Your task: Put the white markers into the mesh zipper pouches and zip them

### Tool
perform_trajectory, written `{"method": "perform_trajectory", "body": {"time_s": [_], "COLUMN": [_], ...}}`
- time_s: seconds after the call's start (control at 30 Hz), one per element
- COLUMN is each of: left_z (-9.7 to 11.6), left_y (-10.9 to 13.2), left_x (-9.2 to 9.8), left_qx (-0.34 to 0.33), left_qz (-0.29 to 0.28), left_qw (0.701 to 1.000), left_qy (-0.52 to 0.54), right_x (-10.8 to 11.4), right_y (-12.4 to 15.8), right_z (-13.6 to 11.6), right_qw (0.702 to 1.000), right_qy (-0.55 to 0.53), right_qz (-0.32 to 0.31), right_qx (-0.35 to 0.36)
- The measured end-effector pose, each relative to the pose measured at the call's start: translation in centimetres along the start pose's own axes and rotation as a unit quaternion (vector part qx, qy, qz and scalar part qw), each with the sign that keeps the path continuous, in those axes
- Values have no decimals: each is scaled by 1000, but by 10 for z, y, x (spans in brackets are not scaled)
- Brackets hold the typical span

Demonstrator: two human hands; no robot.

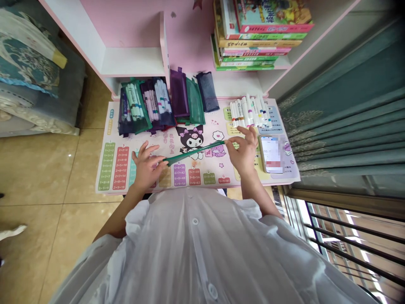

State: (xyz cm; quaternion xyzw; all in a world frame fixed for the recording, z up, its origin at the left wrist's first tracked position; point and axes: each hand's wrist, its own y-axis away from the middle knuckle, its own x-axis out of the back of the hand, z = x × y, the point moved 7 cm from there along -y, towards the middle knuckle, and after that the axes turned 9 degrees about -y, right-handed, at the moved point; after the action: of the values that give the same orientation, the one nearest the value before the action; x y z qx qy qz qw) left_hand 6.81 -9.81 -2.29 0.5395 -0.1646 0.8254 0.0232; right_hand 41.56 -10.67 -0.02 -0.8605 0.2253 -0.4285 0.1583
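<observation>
1. Holds a green pouch (194,151) taut at the centre of the frame, seen nearly edge-on.
2. Pinches its left end between thumb and fingertips of the left hand (148,162), other fingers spread; pinches its right end likewise in the right hand (243,150), other fingers raised.
3. Leaves printed mat (229,162) showing down to the near edge, lower centre.
4. Meets filled pouches (147,125) and flat pouches (195,101) above, white markers (251,112) near the right fingertips, phone (272,154) at right.
5. Cannot tell the pouch's opening; blurs part of the phone's screen; cuts off books (259,42) at the top.
</observation>
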Motion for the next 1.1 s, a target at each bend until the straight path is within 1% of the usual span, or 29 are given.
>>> {"method": "perform_trajectory", "body": {"time_s": [0.17, 0.37, 0.57, 0.7, 0.8, 1.0, 1.1], "left_z": [0, 1, 2, 1, 1, 2, 4], "left_y": [-1, -1, 0, 0, 1, 2, 5], "left_x": [-1, -2, -3, -1, 0, -2, -4], "left_qx": [-1, -1, 2, 7, 8, 10, 9], "left_qz": [-4, -8, -13, -27, -25, -22, -15], "left_qw": [1000, 1000, 1000, 1000, 1000, 1000, 1000], "left_qy": [0, 4, 1, -2, 0, 9, 15], "right_x": [0, 0, -5, -7, -9, -14, -15], "right_y": [-1, -5, -5, -4, -4, -2, 2], "right_z": [5, 10, 16, 19, 20, 22, 23], "right_qw": [1000, 997, 996, 995, 995, 994, 992], "right_qy": [-16, -56, -46, -38, -34, -51, -55], "right_qz": [-5, -20, -21, -40, -50, -21, 0], "right_qx": [-13, -48, -71, -82, -82, -90, -110]}}
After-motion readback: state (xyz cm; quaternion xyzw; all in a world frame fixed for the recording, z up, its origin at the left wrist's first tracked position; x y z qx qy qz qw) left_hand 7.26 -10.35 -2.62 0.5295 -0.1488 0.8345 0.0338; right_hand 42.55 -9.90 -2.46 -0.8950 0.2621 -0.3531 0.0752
